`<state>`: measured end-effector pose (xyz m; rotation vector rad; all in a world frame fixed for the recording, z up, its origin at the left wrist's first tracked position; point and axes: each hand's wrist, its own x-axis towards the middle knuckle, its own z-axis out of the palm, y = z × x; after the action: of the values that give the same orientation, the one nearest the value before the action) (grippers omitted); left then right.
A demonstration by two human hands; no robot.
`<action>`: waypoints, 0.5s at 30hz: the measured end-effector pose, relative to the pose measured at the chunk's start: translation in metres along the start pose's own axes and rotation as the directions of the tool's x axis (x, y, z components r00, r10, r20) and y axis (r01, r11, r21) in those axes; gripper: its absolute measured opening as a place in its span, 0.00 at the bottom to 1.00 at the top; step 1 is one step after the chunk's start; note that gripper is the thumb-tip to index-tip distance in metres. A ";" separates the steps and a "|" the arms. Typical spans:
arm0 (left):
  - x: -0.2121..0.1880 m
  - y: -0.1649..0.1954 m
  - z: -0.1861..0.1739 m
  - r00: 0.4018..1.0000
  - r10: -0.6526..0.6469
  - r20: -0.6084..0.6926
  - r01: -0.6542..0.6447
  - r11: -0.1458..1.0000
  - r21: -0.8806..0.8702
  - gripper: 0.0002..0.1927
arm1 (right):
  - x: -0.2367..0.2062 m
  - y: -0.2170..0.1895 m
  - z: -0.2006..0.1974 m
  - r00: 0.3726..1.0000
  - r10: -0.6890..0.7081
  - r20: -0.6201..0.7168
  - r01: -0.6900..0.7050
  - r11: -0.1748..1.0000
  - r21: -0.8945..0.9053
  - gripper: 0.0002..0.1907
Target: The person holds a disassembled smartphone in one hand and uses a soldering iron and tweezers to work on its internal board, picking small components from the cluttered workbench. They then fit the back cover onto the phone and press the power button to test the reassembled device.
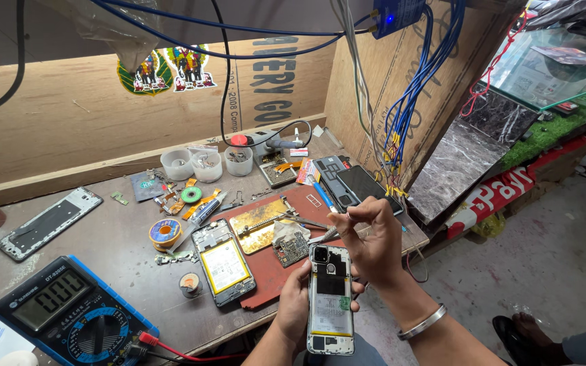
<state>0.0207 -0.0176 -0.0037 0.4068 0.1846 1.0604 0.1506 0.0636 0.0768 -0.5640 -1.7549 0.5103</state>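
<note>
Head view: multimeter (69, 313) beside opened phone (223, 261)

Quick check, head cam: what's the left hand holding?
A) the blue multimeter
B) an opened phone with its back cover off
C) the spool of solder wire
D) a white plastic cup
B: the left hand grips an opened phone from the side, its internals exposed, while the right hand is pinched just above the top of it. The blue multimeter, solder spool and white cups all sit untouched on the bench.
</note>
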 end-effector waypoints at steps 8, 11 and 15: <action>0.000 -0.001 0.001 1.000 0.010 -0.018 -0.009 1.000 0.014 0.37 | 0.002 -0.002 0.001 0.995 0.082 -0.056 -0.088 0.988 -0.123 0.18; 0.000 0.001 0.002 0.999 0.009 -0.044 -0.008 1.000 0.007 0.36 | 0.003 -0.003 0.000 0.998 -0.018 0.055 0.018 1.000 0.006 0.16; 0.000 0.001 0.005 1.000 0.018 0.001 -0.018 1.000 -0.010 0.37 | 0.003 -0.002 0.002 0.988 0.152 -0.020 -0.151 0.988 0.037 0.14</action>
<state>0.0216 -0.0182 0.0008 0.4009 0.1748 1.0788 0.1473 0.0640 0.0797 -0.6794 -1.6858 0.6373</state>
